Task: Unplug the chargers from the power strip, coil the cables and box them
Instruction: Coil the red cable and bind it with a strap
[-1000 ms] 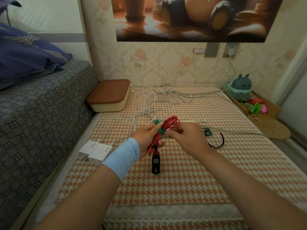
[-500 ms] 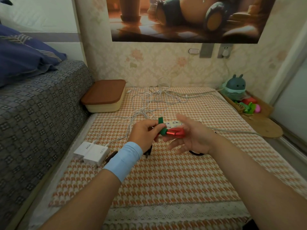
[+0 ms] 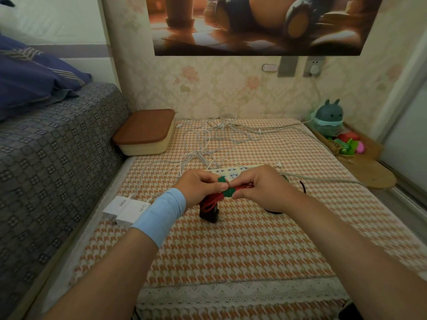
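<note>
The red cable is gripped by the left hand, its green strap pinched by the right hand.

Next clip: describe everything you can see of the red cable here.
The red cable is folded into a slim bundle of several loops, held roughly level between the hands above the mat. A green strap wraps its middle, one tab end sticking up. The left hand grips the bundle's left part; the right hand pinches the strap and covers the right end. Loops droop below the left hand, and a black charger hangs beneath them.
</note>
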